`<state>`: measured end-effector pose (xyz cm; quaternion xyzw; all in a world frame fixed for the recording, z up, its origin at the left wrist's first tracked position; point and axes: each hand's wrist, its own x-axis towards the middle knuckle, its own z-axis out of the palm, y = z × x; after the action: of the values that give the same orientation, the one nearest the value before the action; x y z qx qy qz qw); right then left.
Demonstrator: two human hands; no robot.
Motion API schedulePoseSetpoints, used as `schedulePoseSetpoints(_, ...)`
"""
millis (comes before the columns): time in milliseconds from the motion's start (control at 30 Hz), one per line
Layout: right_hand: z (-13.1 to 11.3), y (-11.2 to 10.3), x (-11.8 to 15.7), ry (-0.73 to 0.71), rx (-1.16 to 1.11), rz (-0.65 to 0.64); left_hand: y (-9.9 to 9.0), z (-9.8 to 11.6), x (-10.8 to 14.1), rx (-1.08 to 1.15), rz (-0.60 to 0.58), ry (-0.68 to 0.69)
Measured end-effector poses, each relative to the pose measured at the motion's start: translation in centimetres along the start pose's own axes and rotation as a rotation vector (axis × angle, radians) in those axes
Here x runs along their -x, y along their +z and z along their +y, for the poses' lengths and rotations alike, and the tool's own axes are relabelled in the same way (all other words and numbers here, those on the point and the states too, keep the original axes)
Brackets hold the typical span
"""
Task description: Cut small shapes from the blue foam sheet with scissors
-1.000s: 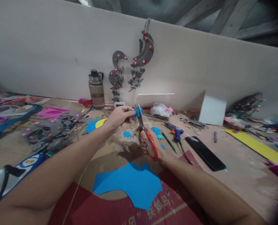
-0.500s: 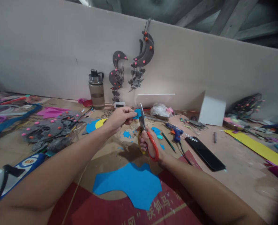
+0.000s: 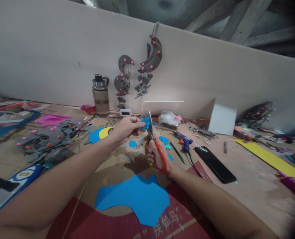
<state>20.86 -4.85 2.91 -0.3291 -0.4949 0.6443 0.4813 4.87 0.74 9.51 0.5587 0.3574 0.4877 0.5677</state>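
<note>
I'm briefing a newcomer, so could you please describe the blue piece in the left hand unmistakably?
Below the pale wall, near the picture's centre, find the left hand. It pinches the small blue piece at the scissors; the blue pieces nearby lie on the cardboard.

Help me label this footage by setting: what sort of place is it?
Most likely a handicraft workspace, though whether at home or in a workshop I can't tell. The right hand holds scissors, a blue glue gun lies nearby, and grey crescent ornaments hang behind.
</note>
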Motion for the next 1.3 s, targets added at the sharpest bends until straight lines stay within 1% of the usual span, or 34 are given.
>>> schedulePoseSetpoints(167,0.08,0.00,-0.11,-0.013,0.023,0.017,0.05,-0.02,0.12,-0.006,-0.015,0.002)
schedulePoseSetpoints(333,0.23,0.04,-0.28,0.012,0.005,0.051,0.20,0.13,0.36,-0.005,-0.008,-0.013)
schedulePoseSetpoints(567,0.04,0.15,0.02,0.004,0.021,0.039,0.26,0.03,0.30,0.000,-0.016,-0.015)
schedulePoseSetpoints(767,0.22,-0.01,0.01,0.002,0.025,0.043,0.18,0.11,0.26,0.005,0.001,-0.013)
schedulePoseSetpoints(1067,0.26,0.01,0.09,-0.020,0.057,0.037,-0.15,0.01,0.00,0.027,-0.003,-0.037)
schedulePoseSetpoints(1300,0.35,-0.09,0.07,-0.036,0.101,0.036,-0.33,0.20,-0.09,0.058,0.046,-0.032)
